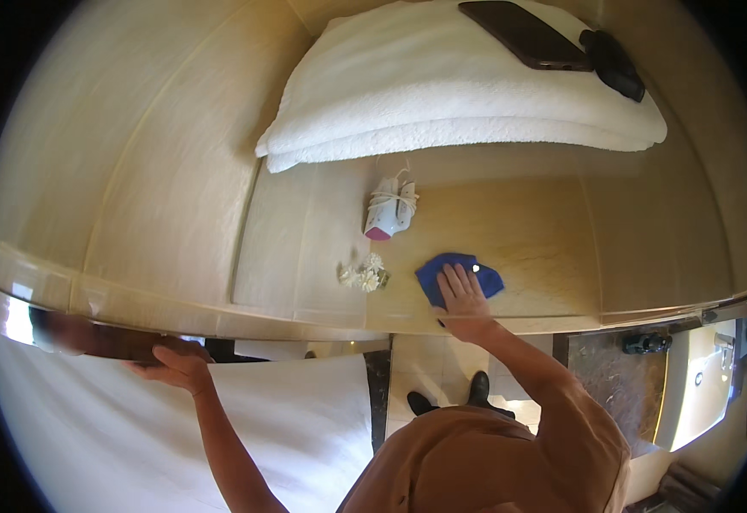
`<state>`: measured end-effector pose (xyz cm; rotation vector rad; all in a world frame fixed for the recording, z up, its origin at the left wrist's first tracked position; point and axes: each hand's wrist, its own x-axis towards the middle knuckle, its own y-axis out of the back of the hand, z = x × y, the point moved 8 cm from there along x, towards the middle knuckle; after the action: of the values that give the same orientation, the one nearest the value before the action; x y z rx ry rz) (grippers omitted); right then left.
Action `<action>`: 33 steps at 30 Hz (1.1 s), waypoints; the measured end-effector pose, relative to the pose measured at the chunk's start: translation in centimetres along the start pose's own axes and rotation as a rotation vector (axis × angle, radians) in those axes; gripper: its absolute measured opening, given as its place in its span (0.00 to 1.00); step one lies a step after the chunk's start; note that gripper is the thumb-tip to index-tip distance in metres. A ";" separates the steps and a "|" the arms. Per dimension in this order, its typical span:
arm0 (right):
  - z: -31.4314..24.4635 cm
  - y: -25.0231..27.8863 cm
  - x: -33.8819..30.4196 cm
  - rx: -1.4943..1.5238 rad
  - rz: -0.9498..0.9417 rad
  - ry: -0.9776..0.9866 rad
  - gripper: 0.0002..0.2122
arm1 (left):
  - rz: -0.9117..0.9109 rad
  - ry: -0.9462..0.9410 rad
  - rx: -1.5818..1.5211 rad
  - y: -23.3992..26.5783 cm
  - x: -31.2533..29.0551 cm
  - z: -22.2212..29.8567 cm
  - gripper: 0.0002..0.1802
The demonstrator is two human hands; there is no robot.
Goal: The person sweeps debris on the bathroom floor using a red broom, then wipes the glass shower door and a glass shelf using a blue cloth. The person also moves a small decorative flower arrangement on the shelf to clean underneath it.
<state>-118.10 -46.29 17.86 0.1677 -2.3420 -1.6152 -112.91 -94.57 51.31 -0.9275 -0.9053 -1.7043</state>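
My right hand [460,301] presses a blue cloth [487,281] against the tan shelf [519,214], near its front edge. The fingers lie over the cloth's left half, and the hand keeps hold of it; the thumb is hidden. Low on the left, my left hand [172,366] is closed around one end of a long dark brown object [117,343], whose far end is blurred. What kind of thing it is, I cannot tell. Behind the cloth lies a white hair dryer [389,208] with its cord wound round it. Small white flowers [365,273] stand left of the cloth.
A folded white towel [442,94] lies at the back, bearing a dark phone [531,38] and a black object [614,67]. A white-covered surface [288,419] spreads below on the left. On the lower right are a dark stone counter [608,385] and a white basin [700,385].
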 end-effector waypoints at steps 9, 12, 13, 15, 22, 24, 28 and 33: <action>19.0 1.5 18.4 -0.154 -0.082 -0.390 0.34 | -0.022 -0.032 0.097 0.0 -0.1 0.8 0.43; 21.2 3.3 18.8 -0.199 -0.168 -0.481 0.34 | -0.041 -0.074 0.175 1.4 0.3 -0.4 0.45; 22.8 3.9 17.9 -0.202 -0.155 -0.515 0.34 | -0.046 -0.045 0.217 1.0 0.1 -1.7 0.45; 23.4 4.3 15.7 -0.178 -0.182 -0.570 0.34 | -0.045 -0.018 0.220 1.1 0.3 -1.4 0.45; 25.0 5.6 5.4 -0.277 -0.089 -0.623 0.36 | -0.089 -0.135 0.292 1.1 0.5 1.0 0.42; 25.5 5.8 2.2 -0.292 -0.056 -0.650 0.36 | -0.134 -0.148 0.325 0.9 -1.4 3.3 0.38; 22.4 5.8 -4.4 -0.310 -0.014 -0.639 0.35 | -0.299 -0.086 0.206 1.0 -15.1 6.9 0.35; 11.0 3.9 -8.1 -0.305 -0.042 -0.498 0.34 | -0.952 0.287 -0.172 -3.7 -38.8 10.8 0.34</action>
<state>-113.45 -32.96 16.50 -0.2850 -2.3853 -2.2151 -104.82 -69.04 21.03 -0.3122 -1.0942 -2.6665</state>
